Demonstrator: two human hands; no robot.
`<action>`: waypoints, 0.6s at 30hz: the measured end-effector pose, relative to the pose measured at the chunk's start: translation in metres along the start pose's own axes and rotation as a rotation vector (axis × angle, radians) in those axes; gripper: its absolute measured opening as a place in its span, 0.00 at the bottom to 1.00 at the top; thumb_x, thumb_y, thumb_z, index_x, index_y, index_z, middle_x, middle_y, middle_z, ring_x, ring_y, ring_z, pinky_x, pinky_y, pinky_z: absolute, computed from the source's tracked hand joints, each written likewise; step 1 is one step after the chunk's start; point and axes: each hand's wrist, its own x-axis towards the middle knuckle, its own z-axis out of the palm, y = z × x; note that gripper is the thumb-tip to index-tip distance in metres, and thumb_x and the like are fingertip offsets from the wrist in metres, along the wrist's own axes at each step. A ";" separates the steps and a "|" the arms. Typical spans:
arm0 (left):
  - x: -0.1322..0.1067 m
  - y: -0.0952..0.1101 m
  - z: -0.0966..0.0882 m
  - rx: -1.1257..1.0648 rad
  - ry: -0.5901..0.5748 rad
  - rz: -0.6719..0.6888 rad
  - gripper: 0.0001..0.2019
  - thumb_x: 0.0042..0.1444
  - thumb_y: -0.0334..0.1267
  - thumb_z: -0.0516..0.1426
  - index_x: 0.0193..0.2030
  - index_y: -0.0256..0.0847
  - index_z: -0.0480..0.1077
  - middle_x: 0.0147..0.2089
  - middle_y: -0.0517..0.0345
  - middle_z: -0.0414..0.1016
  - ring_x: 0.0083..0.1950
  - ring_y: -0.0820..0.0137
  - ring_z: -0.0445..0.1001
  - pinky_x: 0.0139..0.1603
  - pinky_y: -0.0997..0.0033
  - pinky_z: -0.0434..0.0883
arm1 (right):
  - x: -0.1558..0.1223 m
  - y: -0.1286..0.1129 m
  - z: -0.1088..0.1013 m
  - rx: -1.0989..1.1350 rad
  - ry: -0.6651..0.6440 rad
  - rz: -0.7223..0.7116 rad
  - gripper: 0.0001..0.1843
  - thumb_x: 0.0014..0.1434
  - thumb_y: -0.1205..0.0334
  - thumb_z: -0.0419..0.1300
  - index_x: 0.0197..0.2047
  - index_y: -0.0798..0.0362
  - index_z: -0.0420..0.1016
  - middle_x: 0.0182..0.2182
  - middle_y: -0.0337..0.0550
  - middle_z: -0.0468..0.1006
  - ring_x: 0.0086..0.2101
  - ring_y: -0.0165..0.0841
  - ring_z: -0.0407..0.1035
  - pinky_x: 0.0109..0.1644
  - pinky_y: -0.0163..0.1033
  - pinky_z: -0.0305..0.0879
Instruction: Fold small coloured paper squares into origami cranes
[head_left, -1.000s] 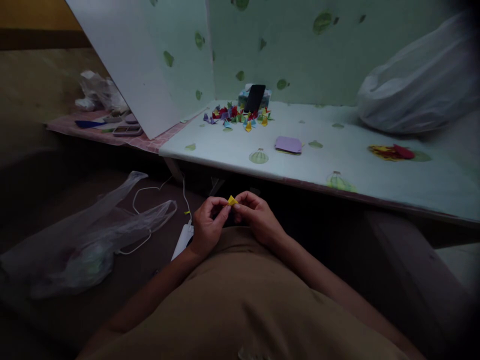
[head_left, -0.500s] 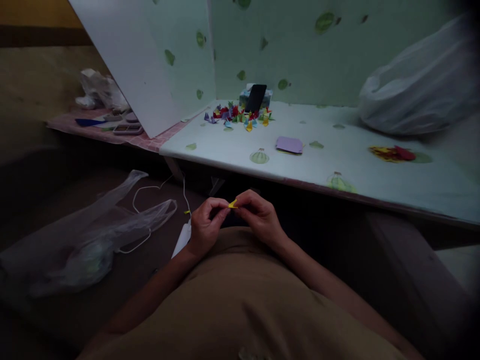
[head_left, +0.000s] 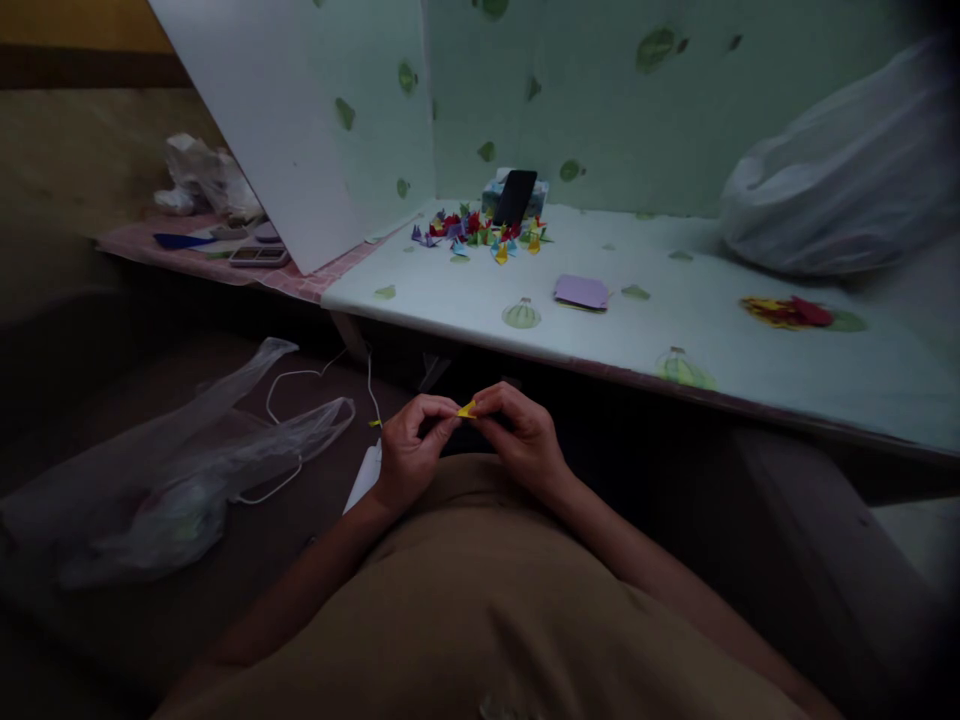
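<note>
A small folded piece of yellow paper (head_left: 466,410) is pinched between my two hands, in front of the table's edge and above my lap. My left hand (head_left: 412,445) grips its left end between thumb and fingertips. On the other side my right hand (head_left: 521,435) has thumb and forefinger closed on its right end. Most of the paper is covered by the fingertips, so its exact shape is hard to make out. Many-coloured folded paper cranes (head_left: 480,232) stand in a cluster at the back of the table. Nearer lies a stack of lilac paper squares (head_left: 581,292).
A black phone (head_left: 516,198) leans on a tissue box (head_left: 541,198). At the right are a red and yellow paper pile (head_left: 787,312) and a white plastic bag (head_left: 832,190). On the floor at left lie a clear plastic bag (head_left: 172,520), a white cord and a power strip (head_left: 364,478).
Both hands stay almost in place, still pinching the yellow paper. The view has shifted very slightly.
</note>
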 end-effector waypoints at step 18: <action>0.006 0.018 0.005 -0.235 0.014 -0.330 0.06 0.52 0.35 0.64 0.33 0.39 0.71 0.32 0.61 0.74 0.32 0.75 0.71 0.35 0.74 0.69 | 0.000 0.005 0.004 0.342 0.030 0.330 0.08 0.57 0.61 0.66 0.38 0.50 0.70 0.33 0.38 0.72 0.35 0.32 0.69 0.41 0.38 0.67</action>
